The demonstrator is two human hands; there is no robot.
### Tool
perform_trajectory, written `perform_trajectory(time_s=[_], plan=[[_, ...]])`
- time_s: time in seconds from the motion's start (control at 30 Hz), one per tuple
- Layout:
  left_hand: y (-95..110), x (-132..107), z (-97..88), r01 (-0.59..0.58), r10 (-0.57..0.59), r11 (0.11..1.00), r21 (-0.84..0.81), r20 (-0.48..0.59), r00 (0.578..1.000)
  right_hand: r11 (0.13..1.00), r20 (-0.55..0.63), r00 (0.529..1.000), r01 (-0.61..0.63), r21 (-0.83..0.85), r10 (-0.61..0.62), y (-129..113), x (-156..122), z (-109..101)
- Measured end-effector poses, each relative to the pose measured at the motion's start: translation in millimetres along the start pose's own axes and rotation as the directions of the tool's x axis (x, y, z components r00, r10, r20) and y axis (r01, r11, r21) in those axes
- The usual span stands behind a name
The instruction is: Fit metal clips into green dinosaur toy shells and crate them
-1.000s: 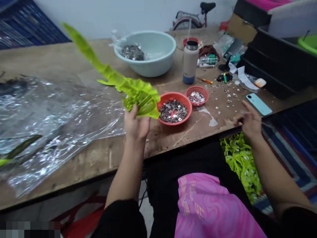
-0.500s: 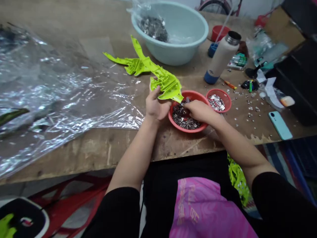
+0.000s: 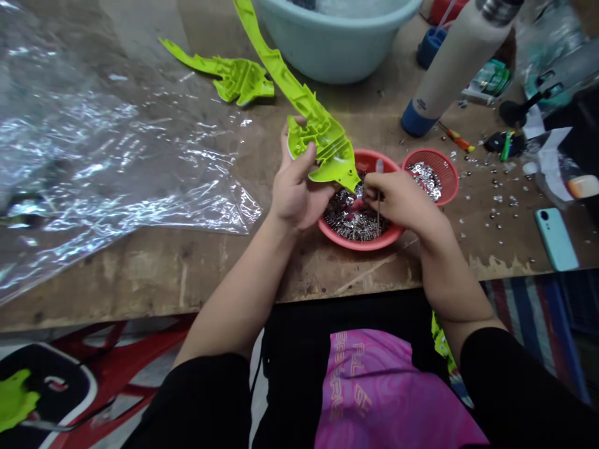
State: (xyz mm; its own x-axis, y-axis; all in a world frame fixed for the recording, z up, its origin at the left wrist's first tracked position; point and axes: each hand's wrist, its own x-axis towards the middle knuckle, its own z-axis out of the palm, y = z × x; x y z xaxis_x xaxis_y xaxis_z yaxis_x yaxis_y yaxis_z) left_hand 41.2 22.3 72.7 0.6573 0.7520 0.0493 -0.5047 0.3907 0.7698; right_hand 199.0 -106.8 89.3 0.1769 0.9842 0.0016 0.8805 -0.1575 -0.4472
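My left hand grips a lime-green plastic shell part, its ribbed inner side facing up and its long arm pointing away from me. The part's pointed tip hangs over the rim of a red bowl full of small metal pieces. Over that bowl, my right hand is closed on a thin metal rod with a pale, clear end, held roughly upright. Its lower end is among the pieces. A second lime-green shell part lies on the table beyond my left hand.
A red mesh basket with shiny metal bits touches the bowl's right side. Further back stand a pale blue basin and a bottle. Loose bits and a phone lie right; clear plastic sheeting covers the left.
My left hand has lifted the held shell part closer, apart from the other one. My right hand has come up out of the metal pieces with the rod now showing. The view has shifted.
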Motion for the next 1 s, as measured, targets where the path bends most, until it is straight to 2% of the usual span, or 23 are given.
perform_trajectory(time_s=[0.07,0.1,0.27,0.33,0.43,0.53,0.73,0.8,0.9,1.0], plan=[[-1,-2,1.3,0.006,-0.006,1.0,0.018,-0.011,1.0,0.998,-0.081,0.997,0.012,0.058,-0.007,7,-2,-7],[-1,-3,1.0,0.005,-0.005,1.0,0.023,-0.008,1.0,0.999,-0.086,0.996,0.014,0.047,-0.01,9,-2,-8],[-11,3,-10.7,-0.092,0.088,0.992,0.09,0.052,0.995,0.968,0.152,0.988,0.027,-0.248,0.011,1,0,4],[-17,8,-19.0,-0.152,0.138,0.975,0.162,0.095,0.986,0.956,0.195,0.981,0.048,-0.289,0.009,-4,0,6],[-23,16,-31.3,-0.232,0.192,0.94,0.252,0.172,0.966,0.973,0.153,0.988,0.068,-0.22,-0.034,-5,0,5],[-26,23,-41.2,-0.279,0.224,0.906,0.319,0.197,0.954,0.988,0.087,0.992,0.103,-0.116,-0.093,-1,3,5],[-31,33,-56.2,-0.344,0.251,0.852,0.395,0.269,0.93,0.988,0.162,0.981,0.121,-0.098,-0.104,4,10,21],[-31,34,-58.8,-0.347,0.252,0.839,0.42,0.266,0.931,0.992,0.104,0.988,0.121,-0.028,-0.118,8,9,21],[-29,34,-58.9,-0.339,0.235,0.822,0.458,0.269,0.934,0.981,-0.079,0.993,0.097,0.165,-0.085,15,6,14],[-23,30,-54.6,-0.317,0.216,0.799,0.511,0.249,0.944,0.903,-0.248,0.969,0.104,0.416,0.002,21,6,8]])
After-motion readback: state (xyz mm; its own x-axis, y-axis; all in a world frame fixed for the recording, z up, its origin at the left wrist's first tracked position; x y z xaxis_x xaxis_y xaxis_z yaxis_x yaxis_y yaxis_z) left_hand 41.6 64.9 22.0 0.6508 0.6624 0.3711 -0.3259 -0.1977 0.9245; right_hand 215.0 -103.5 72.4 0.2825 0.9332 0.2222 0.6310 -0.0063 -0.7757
